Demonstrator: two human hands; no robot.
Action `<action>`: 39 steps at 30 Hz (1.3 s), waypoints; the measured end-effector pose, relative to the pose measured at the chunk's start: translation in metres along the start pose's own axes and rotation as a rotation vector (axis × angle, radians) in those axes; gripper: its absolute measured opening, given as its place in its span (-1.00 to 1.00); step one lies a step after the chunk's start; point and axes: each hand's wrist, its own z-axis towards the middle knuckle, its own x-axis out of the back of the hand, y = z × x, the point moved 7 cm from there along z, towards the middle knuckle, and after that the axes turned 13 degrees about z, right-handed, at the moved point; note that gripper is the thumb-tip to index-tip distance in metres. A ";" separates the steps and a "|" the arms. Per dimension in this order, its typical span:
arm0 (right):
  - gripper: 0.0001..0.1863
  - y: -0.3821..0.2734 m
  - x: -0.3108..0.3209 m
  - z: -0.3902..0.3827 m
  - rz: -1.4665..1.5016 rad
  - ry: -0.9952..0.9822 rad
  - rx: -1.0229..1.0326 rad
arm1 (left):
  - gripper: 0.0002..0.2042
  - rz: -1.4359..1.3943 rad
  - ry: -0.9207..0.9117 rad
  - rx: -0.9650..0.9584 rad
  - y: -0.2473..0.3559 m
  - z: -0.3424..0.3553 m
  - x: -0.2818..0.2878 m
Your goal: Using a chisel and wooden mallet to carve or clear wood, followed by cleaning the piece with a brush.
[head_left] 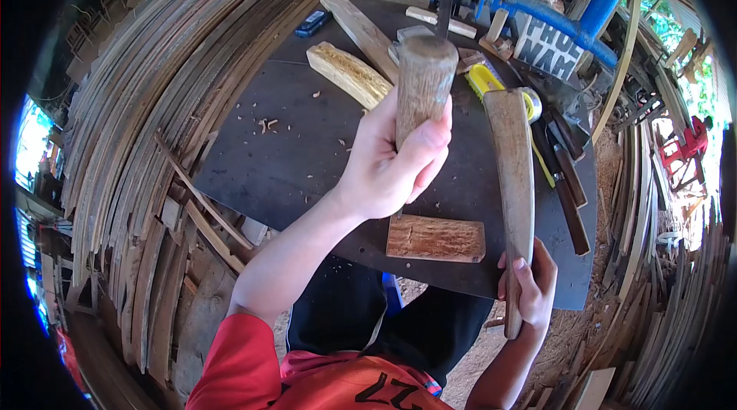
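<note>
Respectively within left and right hands [395, 157] [540, 287]: wooden handle [424, 80], curved wooden club [512, 157].

1. The camera I watched sat on the wearer's head — left one of a pair — looking steeply down.
2. It faced the dark table [284, 141], close above the left hand [388, 168].
3. Its fisheye rim bowed the stacked boards [184, 80] at either side.

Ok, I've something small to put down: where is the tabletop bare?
Widest bare patch: left side of the tabletop, between stacked planks and left hand, barring scattered shavings. A smaller one lies front right, between the right hand and wooden-handled tools. The far side is crowded with wood pieces and a yellow tool.
</note>
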 end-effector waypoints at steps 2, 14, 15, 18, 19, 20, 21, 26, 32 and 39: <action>-0.38 0.001 -0.001 0.001 -0.003 -0.005 -0.008 | -0.54 -0.013 -0.004 0.002 -0.004 -0.003 0.001; -0.66 0.005 0.000 -0.004 -0.038 -0.092 0.123 | -0.81 -0.026 -0.015 0.081 0.008 -0.001 -0.007; -0.68 0.003 0.001 -0.006 -0.043 -0.079 0.133 | -0.81 -0.023 0.003 0.075 0.009 -0.003 -0.006; -0.47 0.011 0.006 -0.002 -0.055 -0.048 0.111 | -0.82 -0.008 0.028 0.046 0.005 -0.009 0.003; -0.47 0.009 0.004 -0.002 -0.050 -0.045 0.105 | -0.78 0.001 0.012 0.111 0.001 -0.013 0.006; -0.46 0.008 0.005 0.000 -0.049 -0.049 0.100 | -0.80 -0.021 0.029 0.111 0.003 -0.014 0.006; -0.46 0.003 0.000 -0.002 -0.032 -0.036 0.093 | -0.81 -0.040 0.044 0.118 0.003 -0.015 0.006; -0.44 -0.003 -0.001 -0.002 -0.059 -0.037 0.103 | -0.80 -0.111 0.168 0.094 0.013 -0.028 0.013; -0.38 -0.006 -0.006 -0.004 -0.058 -0.020 0.070 | -0.83 -0.028 0.169 0.105 0.011 -0.026 0.015; -0.39 -0.004 -0.005 -0.004 -0.054 -0.027 0.085 | -0.79 0.049 0.149 0.099 0.018 -0.024 0.010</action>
